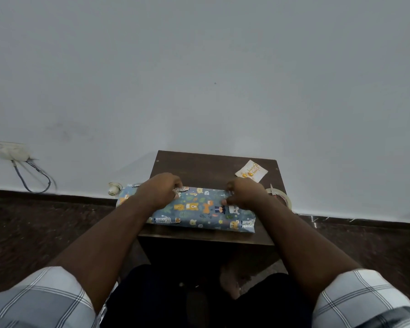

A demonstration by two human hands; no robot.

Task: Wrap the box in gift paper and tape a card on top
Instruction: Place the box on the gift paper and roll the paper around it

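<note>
The box (199, 209) lies lengthwise across the small dark desk (199, 166), covered in blue gift paper (189, 217) printed with cartoon bears and other animals, its left end reaching past the desk's left edge. It looks like a long, flat, rigid parcel, light enough to turn with two hands; the paper itself is thin and probably slick, quick to crease or tear if tugged at a corner. Best held by pressing flat on the top face or pinching a folded edge close to the box — not by loose paper. The wrap appears to close over the top and front, while the ends look loosely tucked; whether any tape holds them cannot be told.

The left hand (159, 189) sits over the far left part of the parcel, fingers curled, seemingly pinching a fold of paper at the far edge. The right hand (244, 192) rests on the right part, fingers bent down onto the paper, apparently pinching it too.

Beyond the right hand — near the desk's far right corner — lies the card (251, 172), white with orange marks, apart from the box. A tape roll (281, 196) sits just right of the right wrist, at the desk's edge.
</note>
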